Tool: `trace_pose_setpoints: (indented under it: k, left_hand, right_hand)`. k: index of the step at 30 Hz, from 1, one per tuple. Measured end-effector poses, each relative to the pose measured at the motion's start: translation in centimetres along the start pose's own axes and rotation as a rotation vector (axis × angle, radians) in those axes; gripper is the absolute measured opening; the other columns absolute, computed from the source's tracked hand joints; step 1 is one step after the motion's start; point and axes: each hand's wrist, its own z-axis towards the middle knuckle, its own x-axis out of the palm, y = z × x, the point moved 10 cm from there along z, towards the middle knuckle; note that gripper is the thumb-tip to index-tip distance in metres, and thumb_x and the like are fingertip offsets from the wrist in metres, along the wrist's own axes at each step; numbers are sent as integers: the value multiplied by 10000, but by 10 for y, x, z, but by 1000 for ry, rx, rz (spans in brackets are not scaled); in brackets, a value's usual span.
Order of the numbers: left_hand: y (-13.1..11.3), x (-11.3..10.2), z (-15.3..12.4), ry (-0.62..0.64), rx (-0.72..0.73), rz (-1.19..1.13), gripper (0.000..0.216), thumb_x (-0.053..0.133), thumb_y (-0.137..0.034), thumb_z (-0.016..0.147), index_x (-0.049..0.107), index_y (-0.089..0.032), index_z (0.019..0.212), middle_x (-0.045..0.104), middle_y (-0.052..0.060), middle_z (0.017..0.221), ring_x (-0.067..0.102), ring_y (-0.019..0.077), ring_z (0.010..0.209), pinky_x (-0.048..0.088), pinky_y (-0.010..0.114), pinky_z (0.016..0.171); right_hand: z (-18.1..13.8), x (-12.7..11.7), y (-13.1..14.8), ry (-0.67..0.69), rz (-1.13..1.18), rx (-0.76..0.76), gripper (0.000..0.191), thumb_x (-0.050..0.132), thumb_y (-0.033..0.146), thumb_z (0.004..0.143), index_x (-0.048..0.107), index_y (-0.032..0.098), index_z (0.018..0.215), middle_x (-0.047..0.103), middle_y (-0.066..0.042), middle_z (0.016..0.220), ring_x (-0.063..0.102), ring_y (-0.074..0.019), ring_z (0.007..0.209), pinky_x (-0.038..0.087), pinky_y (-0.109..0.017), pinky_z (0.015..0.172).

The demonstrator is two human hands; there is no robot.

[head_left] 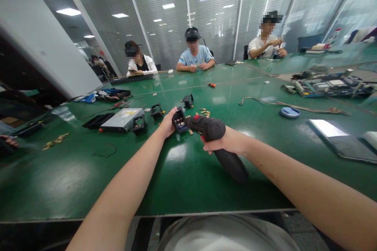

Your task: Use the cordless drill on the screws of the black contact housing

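Though dark outside, brassy inside: housing (pixel 180 125) in grip of left hand (pixel 169 124), drill (pixel 207 127) in closed right hand (pixel 229 141).

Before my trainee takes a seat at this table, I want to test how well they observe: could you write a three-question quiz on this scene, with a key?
1. Which lies farther left in the view, the silver optical drive or the round blue container?
2. True or false: the black power driver is in the person's own right hand.
3. What does the person's left hand hold?
A: the round blue container
B: a small open black box
C: the silver optical drive

Key: 1. The silver optical drive. 2. True. 3. B.
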Motion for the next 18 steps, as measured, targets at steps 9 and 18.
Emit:
trace_pose_setpoints:
  k: [9, 18]
  left_hand:
    - [1, -2, 4, 14, 4, 4, 431, 764, -532, 912, 735, -157, 1123, 802, 111, 847, 778, 258, 692, 633, 385, 758]
    - [0, -1, 5, 31, 18, 17, 424, 742, -529, 929, 728, -147, 1112, 799, 118, 845, 771, 257, 667, 630, 378, 723]
  right_hand:
    - [-2, 1, 2, -15, 20, 10, 970, 819, 60, 639, 466, 240, 1524, 616, 82, 757, 605, -131, 605, 549, -265, 570]
    - [0, 0, 0, 11, 8, 1, 1013, 816, 67, 648, 422, 241, 1565, 613, 83, 755, 608, -137, 613, 549, -264, 570]
